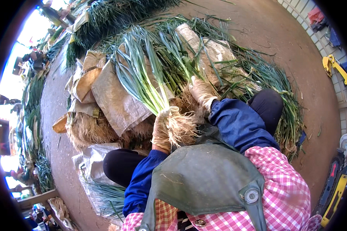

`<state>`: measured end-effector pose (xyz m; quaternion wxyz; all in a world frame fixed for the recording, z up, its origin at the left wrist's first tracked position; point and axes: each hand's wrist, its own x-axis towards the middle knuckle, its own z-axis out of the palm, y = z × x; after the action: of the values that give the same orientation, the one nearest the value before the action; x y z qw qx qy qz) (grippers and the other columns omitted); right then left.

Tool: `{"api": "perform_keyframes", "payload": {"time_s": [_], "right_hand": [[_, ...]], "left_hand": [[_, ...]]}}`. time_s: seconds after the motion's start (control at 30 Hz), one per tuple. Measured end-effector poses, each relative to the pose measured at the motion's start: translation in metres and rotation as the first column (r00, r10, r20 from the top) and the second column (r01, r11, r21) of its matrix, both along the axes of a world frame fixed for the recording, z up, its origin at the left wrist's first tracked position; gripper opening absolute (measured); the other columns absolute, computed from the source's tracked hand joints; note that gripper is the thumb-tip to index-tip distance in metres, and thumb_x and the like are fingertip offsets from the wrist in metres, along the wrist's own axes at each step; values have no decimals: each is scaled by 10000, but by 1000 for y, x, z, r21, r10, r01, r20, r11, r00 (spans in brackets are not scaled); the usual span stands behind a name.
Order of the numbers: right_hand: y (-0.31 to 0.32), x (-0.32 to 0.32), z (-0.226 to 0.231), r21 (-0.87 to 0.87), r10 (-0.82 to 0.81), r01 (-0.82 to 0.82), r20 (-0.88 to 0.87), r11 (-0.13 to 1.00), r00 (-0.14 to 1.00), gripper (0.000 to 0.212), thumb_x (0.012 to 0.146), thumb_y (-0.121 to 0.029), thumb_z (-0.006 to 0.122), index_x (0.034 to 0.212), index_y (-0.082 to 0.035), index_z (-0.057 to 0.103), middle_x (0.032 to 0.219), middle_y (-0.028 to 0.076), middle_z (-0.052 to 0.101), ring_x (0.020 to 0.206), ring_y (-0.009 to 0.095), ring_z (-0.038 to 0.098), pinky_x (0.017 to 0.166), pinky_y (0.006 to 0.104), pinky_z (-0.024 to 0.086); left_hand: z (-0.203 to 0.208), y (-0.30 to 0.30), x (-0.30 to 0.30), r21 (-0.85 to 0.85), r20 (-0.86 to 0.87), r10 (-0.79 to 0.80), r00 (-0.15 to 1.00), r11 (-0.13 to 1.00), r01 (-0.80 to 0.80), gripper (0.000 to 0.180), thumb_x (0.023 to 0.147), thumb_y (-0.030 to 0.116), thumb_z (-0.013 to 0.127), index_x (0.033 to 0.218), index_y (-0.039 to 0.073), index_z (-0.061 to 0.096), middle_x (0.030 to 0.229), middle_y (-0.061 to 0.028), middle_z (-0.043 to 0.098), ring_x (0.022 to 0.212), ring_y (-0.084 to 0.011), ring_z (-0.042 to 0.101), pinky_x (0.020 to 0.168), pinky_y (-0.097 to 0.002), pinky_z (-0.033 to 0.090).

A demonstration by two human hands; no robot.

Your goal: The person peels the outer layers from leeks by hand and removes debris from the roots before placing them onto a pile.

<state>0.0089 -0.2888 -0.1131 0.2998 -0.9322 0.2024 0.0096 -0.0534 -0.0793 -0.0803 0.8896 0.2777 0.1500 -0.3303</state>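
Note:
Gloved in pale, stained rubber, my left hand (161, 131) grips a bunch of green onions (153, 91) near the root end. The bunch's white stems lean up and to the left into long green leaves, and its tan roots (180, 125) spill over to the right of the hand. My right hand (202, 92), gloved alike, is closed round the lower stems of other green onions (185, 65) on the pile in front of me. Its fingertips are partly hidden among the stems. Below it lie more matted roots (184, 101).
Tan woven sacks (117, 96) cover part of the pile on the left, with roots (89, 129) showing beneath. More green onions (275, 79) lie to the right. A plastic sheet (94, 163) is by my left knee. Yellow toy-like machinery (339, 71) stands along the tiled wall.

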Motion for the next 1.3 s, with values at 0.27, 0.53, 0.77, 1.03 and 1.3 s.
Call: {"api": "perform_keyframes", "payload": {"time_s": [0.27,0.53,0.77,1.03,1.3], "right_hand": [[44,30,-27,917,363,148,-4,-369,932,399,887,-353,620,1092,-11,600,919,103,655,774,201,619,654,277,496],[81,28,15,180,238,-274,199,945,951,380,877,-400,590,1035,-58,642,867,148,665,761,291,625,726,376,476],[57,-27,29,910,204,-395,366,126,908,328,975,-328,472,746,-101,537,635,-2,568,535,83,527,501,220,430],[26,-76,86,860,309,-493,437,129,844,259,964,-226,476,873,-17,601,780,93,654,752,190,642,788,342,516],[41,-19,19,925,209,-174,107,339,972,203,919,-185,535,919,-11,638,579,48,581,481,124,534,457,244,421]], "left_hand": [[-26,0,8,-146,123,-122,985,979,139,387,859,256,569,1087,-56,576,828,-102,615,710,-203,602,672,-333,532],[-48,22,-14,-274,-135,-15,991,961,-22,331,913,200,541,1149,-32,562,1062,-218,632,941,-309,624,874,-438,508],[-30,9,-13,-173,-68,64,996,982,-75,215,866,82,547,1056,-11,587,927,-166,664,791,-289,658,716,-390,567],[-48,13,-5,-204,-71,12,997,979,-26,293,906,121,496,1155,-29,536,1046,-200,639,899,-303,645,812,-426,545],[-39,17,-11,-121,36,29,999,992,-25,305,865,129,568,1124,-32,567,1023,-185,647,908,-304,644,815,-434,548]]}}
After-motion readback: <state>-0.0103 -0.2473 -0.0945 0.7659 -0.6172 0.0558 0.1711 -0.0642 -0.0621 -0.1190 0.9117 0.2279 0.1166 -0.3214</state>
